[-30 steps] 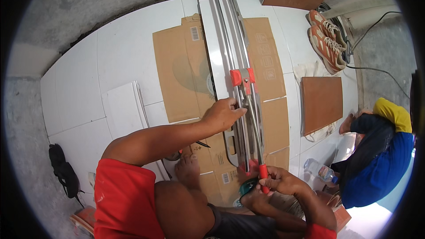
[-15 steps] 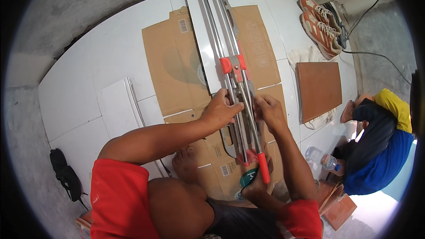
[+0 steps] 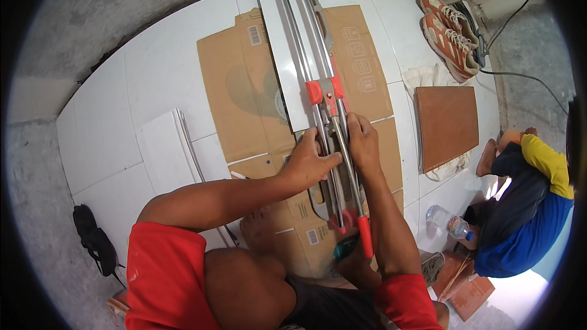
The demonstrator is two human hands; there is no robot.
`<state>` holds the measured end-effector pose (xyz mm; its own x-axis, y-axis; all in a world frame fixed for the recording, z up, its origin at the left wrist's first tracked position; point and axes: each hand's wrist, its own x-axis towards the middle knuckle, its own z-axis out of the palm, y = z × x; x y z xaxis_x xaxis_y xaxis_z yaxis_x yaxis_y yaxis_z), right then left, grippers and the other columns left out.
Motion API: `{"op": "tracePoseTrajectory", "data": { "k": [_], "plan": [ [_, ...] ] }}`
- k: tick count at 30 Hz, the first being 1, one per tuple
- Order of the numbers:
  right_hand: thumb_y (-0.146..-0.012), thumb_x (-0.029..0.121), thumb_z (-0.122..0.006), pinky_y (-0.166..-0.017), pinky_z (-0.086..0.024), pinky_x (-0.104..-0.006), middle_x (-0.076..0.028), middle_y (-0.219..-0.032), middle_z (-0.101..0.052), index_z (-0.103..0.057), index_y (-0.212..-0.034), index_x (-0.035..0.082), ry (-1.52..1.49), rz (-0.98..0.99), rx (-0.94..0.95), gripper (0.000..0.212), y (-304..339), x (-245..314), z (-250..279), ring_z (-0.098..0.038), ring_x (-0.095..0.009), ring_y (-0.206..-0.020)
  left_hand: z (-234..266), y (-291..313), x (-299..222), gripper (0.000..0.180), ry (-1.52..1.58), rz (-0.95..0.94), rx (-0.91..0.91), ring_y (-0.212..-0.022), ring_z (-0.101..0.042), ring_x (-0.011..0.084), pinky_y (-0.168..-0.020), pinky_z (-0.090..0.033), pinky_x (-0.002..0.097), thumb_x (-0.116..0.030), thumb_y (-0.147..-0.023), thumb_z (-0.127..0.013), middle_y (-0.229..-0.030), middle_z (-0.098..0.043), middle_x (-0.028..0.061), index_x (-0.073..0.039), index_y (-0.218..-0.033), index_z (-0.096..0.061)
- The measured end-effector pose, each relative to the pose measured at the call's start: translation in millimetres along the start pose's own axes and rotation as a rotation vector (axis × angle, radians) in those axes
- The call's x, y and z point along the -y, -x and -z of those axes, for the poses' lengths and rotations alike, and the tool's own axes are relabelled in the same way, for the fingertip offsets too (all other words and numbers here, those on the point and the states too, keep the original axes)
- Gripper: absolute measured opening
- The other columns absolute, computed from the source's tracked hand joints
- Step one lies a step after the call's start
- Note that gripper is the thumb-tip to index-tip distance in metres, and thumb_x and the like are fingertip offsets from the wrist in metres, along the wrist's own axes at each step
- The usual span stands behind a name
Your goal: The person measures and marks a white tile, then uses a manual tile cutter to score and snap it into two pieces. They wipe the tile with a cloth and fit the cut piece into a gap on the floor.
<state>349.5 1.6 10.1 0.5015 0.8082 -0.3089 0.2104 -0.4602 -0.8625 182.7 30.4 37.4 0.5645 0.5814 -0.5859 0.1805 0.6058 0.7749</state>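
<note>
Half-curled, their grip unclear, the left hand (image 3: 307, 162) and right hand (image 3: 364, 143) rest at a tile cutter (image 3: 327, 90), the white tile (image 3: 295, 93) just beyond them likely stiff, brittle, best held by its edges.

A red-and-silver, twin-railed tile cutter (image 3: 326, 89) lies over flattened cardboard (image 3: 223, 64); a long white tile (image 3: 290, 67) rests in it, apparently flat.

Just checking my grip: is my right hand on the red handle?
No, your right hand is partway along the tile cutter, away from the red handle.
</note>
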Motion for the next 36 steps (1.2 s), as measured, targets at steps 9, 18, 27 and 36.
{"op": "tracePoseTrajectory", "data": {
  "k": [9,18,27,36],
  "plan": [
    [-0.099,0.023,-0.065,-0.082,-0.052,-0.0325,-0.016,-0.098,-0.071,-0.063,-0.128,-0.005,0.221,-0.060,0.211,0.041,55.1,52.7,23.8,-0.067,-0.019,-0.090,10.9,-4.3,12.8,0.077,-0.071,-0.047,0.028,-0.082,-0.065,0.0162,-0.063,-0.058,0.0284,-0.018,-0.091,-0.075,-0.104,-0.062,0.0138,0.004,-0.146,-0.025],
    [-0.100,0.006,-0.059,-0.076,-0.049,-0.0240,-0.002,-0.097,-0.066,-0.058,-0.135,-0.006,-0.072,-0.149,0.312,0.036,84.1,50.6,29.4,-0.059,-0.007,-0.085,8.1,-11.1,18.4,0.051,-0.161,-0.141,-0.051,-0.090,-0.060,0.0219,-0.080,-0.051,0.0379,-0.022,-0.085,-0.076,-0.098,-0.060,0.0150,0.005,-0.119,-0.050],
    [-0.100,0.005,-0.058,-0.067,-0.045,-0.0213,0.001,-0.089,-0.064,-0.059,-0.133,-0.005,-0.041,-0.184,0.319,0.034,91.9,51.7,35.8,-0.054,-0.004,-0.076,11.3,-5.0,9.7,0.048,-0.260,-0.106,-0.013,-0.086,-0.059,0.0231,-0.078,-0.050,0.0399,-0.030,-0.082,-0.079,-0.093,-0.059,0.0156,0.005,-0.104,-0.054],
    [-0.104,0.023,-0.059,-0.057,-0.041,-0.0208,0.004,-0.078,-0.058,-0.064,-0.127,-0.002,-0.125,-0.273,0.281,0.034,88.8,35.9,42.5,-0.050,-0.003,-0.065,11.5,-4.9,18.7,0.052,-0.251,-0.113,0.012,-0.078,-0.061,0.0142,-0.068,-0.053,0.0327,-0.029,-0.085,-0.080,-0.093,-0.063,0.0109,0.004,-0.116,-0.053]
  ]
}}
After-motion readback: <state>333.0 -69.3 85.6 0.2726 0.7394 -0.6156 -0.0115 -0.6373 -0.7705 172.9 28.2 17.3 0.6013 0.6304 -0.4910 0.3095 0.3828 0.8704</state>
